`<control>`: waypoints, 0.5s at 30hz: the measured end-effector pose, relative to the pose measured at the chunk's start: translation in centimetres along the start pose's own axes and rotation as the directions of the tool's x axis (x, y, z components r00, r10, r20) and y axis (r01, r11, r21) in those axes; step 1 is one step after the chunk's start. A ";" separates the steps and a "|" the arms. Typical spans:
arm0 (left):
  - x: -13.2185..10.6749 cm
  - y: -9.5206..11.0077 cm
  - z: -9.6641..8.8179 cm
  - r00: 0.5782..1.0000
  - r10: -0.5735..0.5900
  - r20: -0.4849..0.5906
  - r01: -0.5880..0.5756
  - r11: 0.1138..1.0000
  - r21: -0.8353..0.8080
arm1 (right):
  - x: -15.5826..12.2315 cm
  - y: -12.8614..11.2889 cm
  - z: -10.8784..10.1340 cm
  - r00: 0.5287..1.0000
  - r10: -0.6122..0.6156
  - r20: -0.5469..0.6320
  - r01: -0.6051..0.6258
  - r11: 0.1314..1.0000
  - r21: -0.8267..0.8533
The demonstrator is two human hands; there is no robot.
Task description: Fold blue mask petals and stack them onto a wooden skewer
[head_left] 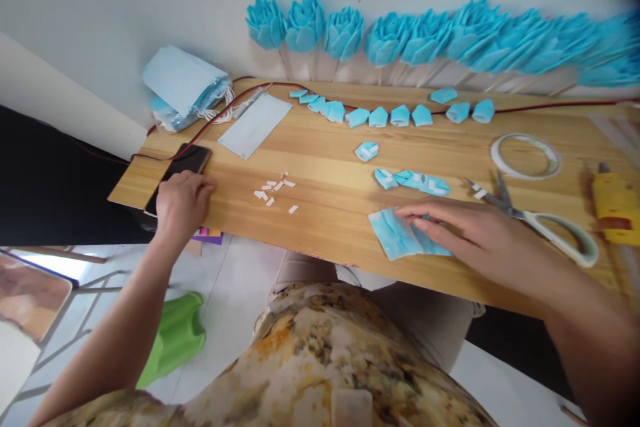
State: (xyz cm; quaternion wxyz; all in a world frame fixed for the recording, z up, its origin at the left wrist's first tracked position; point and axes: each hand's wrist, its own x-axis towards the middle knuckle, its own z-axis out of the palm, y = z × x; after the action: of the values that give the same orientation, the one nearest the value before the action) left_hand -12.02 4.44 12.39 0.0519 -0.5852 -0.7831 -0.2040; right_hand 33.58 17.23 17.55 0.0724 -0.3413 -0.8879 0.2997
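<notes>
My left hand (183, 203) rests at the left end of the table, over the lower part of a dark phone (192, 159). Its fingers are curled together, and I see nothing in them. My right hand (463, 230) lies with fingers stretched out on cut pieces of blue mask fabric (393, 235) by the front edge, partly covering them. Just beyond it are folded blue petals (423, 182) with white strips on them, and a single such petal (367, 151). Scissors (543, 219) with white handles lie partly behind my right hand. Small white strips (270, 188) are scattered between my hands.
Blue fabric flowers (305, 23) on sticks line the wall, with a row of folded petals (379, 117) before them. A mask stack (183, 83), a flat mask (257, 125), a tape roll (526, 155), a yellow glue gun (617, 207) and a red-black cord (210, 121) surround the work area.
</notes>
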 end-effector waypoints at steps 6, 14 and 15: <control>0.9 7.9 0.1 0.986 0.106 0.128 -0.029 0.866 -0.500 | 2.1 -1.6 1.3 0.995 -0.085 0.048 0.085 0.996 0.007; -0.1 11.2 -1.3 0.898 0.087 0.432 0.316 0.557 -0.768 | 8.3 -5.7 4.9 0.954 -0.272 0.122 0.283 0.956 -0.080; -0.3 11.2 -1.6 0.890 0.078 0.450 0.354 0.503 -0.788 | 9.1 -6.2 5.3 0.946 -0.294 0.139 0.310 0.943 -0.117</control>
State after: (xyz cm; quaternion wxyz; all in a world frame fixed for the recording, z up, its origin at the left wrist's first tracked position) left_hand -1.64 6.12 16.66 -0.4333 -0.4966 -0.6159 -0.4316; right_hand 21.43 16.88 16.16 0.0409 -0.1866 -0.9510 0.2432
